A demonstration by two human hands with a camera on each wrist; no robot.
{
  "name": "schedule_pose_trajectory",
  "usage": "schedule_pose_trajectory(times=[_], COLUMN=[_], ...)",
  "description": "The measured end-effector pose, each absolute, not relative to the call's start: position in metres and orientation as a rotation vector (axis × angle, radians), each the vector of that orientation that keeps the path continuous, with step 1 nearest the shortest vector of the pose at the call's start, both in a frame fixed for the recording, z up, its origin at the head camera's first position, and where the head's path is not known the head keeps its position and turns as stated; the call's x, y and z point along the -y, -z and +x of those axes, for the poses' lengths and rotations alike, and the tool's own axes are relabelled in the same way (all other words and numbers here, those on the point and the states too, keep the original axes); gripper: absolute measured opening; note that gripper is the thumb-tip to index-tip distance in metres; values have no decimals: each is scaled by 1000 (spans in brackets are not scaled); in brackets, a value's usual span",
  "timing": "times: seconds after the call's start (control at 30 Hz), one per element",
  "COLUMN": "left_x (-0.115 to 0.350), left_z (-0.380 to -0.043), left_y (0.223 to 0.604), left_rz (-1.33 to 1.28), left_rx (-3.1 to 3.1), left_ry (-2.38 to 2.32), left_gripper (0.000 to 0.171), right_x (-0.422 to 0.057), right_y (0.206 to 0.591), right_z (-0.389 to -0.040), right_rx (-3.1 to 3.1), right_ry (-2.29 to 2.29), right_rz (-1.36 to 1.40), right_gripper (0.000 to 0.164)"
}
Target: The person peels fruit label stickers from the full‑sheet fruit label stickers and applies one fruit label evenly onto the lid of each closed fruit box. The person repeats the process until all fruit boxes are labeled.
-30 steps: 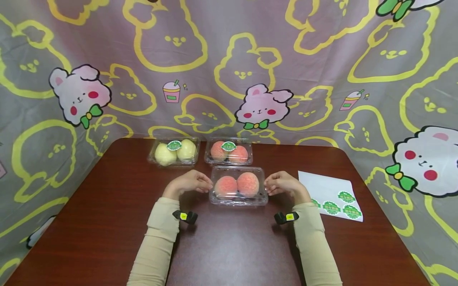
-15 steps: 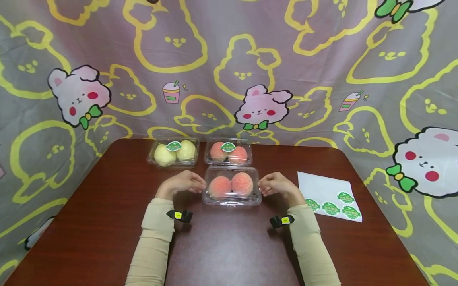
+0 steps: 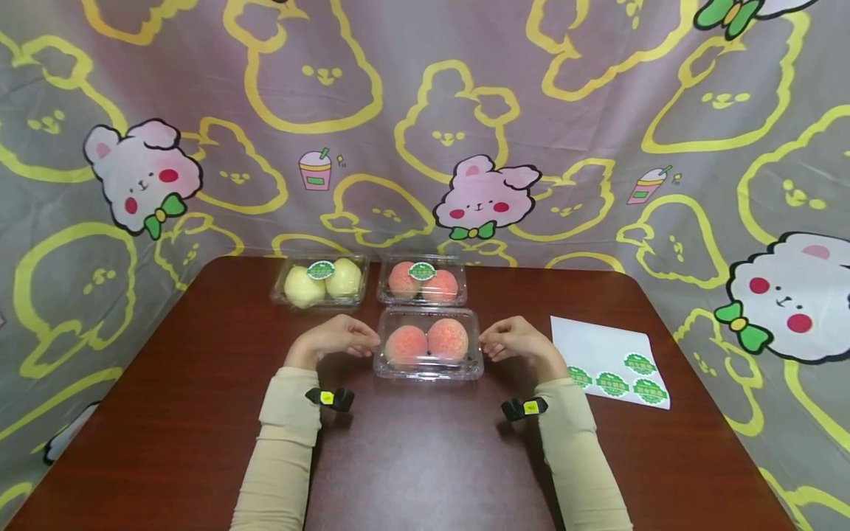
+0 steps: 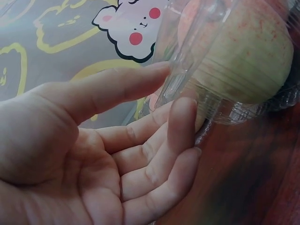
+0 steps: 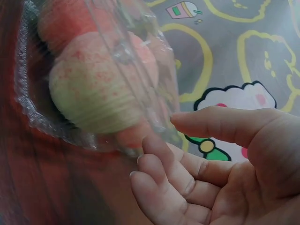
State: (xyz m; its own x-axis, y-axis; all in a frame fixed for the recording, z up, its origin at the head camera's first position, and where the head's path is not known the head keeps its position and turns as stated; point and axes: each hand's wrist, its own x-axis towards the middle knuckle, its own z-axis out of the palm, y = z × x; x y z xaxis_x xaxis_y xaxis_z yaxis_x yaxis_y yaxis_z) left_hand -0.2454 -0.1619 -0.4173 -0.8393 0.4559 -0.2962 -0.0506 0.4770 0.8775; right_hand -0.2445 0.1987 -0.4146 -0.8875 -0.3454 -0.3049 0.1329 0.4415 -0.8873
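Note:
A clear plastic fruit box [image 3: 428, 372] with two pink peaches [image 3: 448, 341] inside sits on the table between both hands, its lid bearing no label. My left hand [image 3: 332, 341] is at the box's left end, thumb and fingers apart with fingertips right at the plastic in the left wrist view. At the opposite end is my right hand [image 3: 521, 342]; in the right wrist view its thumb stands away from the loosely bent fingers [image 5: 157, 180], with nothing pinched between them. Up close, one peach [image 5: 89, 84] shows a yellowish lower side through the box wall.
Behind stand two more clear boxes with green round labels: one of peaches [image 3: 440, 286], one of pale yellow fruit [image 3: 344, 278]. A white sticker sheet [image 3: 600, 339] with several green stickers [image 3: 612, 384] lies right on the brown table [image 3: 199, 413]. A patterned curtain [image 3: 392, 44] hangs behind.
The front peach box and both hands have shifted left, lining the box up below the rear peach box. Over the last half second box and hands hardly move.

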Motion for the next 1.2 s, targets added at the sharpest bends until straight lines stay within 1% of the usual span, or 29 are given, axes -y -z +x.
schedule_pose_trajectory(times=[0.3, 0.57, 0.73, 0.93, 1.2], left_x=[163, 164, 164, 164, 163], left_z=[-246, -249, -250, -249, -250], left_y=[417, 417, 419, 416, 416], left_rz=[297, 270, 267, 261, 280], left_rx=[-2276, -2280, -2269, -2271, -2283], left_ry=[-1402, -1444, -1454, -1458, -1453], left_gripper=[35, 36, 37, 37, 37], right_x=[-211, -236, -252, -263, -265], right_y=[407, 403, 402, 403, 406], right_z=[-244, -242, -238, -235, -236], right_rx=[-2314, -2394, -2570, -2733, -2737], right_ry=[1502, 1522, 1421, 1229, 1101], right_rz=[-46, 66, 228, 410, 420], right_gripper=[38, 41, 43, 49, 57])
